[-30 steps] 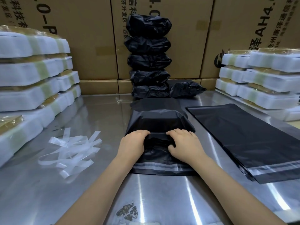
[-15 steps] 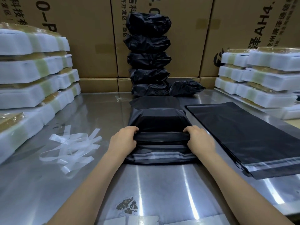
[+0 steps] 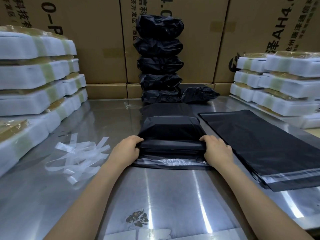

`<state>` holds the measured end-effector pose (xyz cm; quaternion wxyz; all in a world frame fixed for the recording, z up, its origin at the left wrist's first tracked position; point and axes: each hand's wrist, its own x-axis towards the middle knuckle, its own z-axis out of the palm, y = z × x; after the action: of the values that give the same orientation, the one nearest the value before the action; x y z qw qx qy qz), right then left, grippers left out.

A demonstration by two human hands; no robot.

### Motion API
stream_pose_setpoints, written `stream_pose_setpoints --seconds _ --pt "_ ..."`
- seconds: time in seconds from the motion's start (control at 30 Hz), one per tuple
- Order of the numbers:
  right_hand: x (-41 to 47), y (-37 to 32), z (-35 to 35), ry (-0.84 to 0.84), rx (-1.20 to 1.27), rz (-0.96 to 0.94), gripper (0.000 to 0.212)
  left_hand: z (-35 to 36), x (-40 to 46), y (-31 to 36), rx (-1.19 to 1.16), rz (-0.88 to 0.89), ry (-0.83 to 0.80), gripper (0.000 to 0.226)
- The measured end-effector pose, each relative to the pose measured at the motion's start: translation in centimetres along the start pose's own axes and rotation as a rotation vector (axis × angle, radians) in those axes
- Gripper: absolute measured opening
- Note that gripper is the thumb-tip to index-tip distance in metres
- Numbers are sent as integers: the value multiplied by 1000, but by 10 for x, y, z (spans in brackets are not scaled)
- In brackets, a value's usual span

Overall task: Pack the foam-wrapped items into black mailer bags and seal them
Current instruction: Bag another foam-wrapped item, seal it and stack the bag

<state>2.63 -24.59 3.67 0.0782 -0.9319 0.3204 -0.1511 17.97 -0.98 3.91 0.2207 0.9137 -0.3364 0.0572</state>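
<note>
Both my left hand (image 3: 125, 150) and right hand (image 3: 217, 150) grip the folded black plastic mailer bag (image 3: 170, 134) between them; uneven rolling could crease the adhesive strip (image 3: 170, 161) below my fingers

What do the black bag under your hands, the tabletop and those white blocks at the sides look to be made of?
Bag: thin black plastic film, judging by its creases and dull sheen. Tabletop: likely brushed stainless steel; it shows streaked reflections. White blocks: soft foam wrap, matte and padded, bound with yellowish tape.
</note>
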Motion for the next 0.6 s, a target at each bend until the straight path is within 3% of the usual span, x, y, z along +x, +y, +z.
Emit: stream_pose_setpoints --seconds 0.37,0.5,0.6 --pt "5 11 -8 -158 56 -62 67 -13 9 -26 -98 91 -206 50" --pt "5 20 -11 -272 93 -48 69 -16 8 -32 -320 11 -290 49" --pt "-1 18 -12 -313 169 -2 65 -21 2 -26 -372 -62 -404 66"
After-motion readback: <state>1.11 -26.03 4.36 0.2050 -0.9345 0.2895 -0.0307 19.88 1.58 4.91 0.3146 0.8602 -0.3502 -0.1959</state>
